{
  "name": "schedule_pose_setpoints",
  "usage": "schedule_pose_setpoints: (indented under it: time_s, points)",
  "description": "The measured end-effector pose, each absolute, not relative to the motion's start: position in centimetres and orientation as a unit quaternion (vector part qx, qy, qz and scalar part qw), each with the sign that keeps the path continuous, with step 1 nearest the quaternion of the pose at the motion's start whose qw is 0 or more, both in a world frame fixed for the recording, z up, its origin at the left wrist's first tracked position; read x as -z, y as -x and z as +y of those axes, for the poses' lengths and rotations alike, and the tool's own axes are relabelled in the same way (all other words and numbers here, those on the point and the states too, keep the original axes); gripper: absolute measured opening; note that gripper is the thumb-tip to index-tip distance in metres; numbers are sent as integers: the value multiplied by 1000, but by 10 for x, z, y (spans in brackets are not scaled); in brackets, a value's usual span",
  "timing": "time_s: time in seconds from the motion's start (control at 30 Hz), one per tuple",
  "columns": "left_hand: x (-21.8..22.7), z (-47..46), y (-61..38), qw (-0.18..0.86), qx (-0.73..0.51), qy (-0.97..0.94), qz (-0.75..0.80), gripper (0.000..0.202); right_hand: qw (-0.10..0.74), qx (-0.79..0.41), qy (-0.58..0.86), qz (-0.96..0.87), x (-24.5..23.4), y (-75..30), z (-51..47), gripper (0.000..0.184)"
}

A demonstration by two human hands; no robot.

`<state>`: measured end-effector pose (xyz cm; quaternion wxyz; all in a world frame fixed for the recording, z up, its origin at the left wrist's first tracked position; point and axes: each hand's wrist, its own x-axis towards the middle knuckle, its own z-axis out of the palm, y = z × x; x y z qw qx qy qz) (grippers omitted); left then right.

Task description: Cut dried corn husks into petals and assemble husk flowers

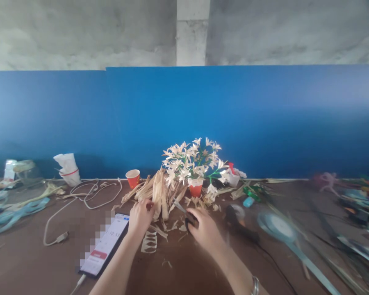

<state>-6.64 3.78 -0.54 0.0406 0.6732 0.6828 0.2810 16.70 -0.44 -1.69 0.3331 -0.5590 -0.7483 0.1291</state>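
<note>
My left hand [141, 218], fingers curled together, is at the front of a bundle of dried pale husks [158, 192]. What lies between its fingertips, if anything, is hidden. My right hand [206, 229] grips a pair of scissors [179, 205]; the dark handle loops around the fingers and the blades point away to the left, towards the husks. Between and beyond the hands, white artificial flowers [184, 174] on green stems stand in a red cup [196, 190]. A cut-out husk strip [149, 242] with several holes lies below my left hand, among small scraps [174, 225].
Left of my arm lies a phone [107, 246], with a white cable [53, 219] beyond. A red paper cup [133, 178] stands behind. To the right are a dark glue gun [241, 224] with its cord, a light-blue ribbon roll [276, 227] and tangled materials [361, 196]. A blue partition [184, 106] closes the back.
</note>
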Motion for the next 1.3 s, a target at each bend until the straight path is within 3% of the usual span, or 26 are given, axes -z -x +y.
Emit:
schedule_pose_setpoints:
  time_s: [0.2,0.33,0.43,0.53,0.7,1.07,1.3]
  points:
    - [4,40,72,102,-378,-587,708,19,301,-150,555,-761,13,-163,-9,38]
    - [5,40,75,-3,-397,-565,723,34,296,-149,555,-763,13,-163,-9,39]
    - [3,37,71,-45,-366,-597,713,19,288,-147,561,-762,14,-163,-9,39]
    - [3,35,66,-27,-332,-631,701,18,288,-144,560,-764,14,-162,-9,38]
    - [10,40,63,39,-329,-656,678,13,287,-145,554,-768,15,-161,-8,38]
    - [12,46,67,247,-550,-523,603,12,299,-162,537,-772,15,-159,-12,39]
    - [7,41,58,422,-591,-470,502,23,282,-175,527,-782,16,-152,-12,41]
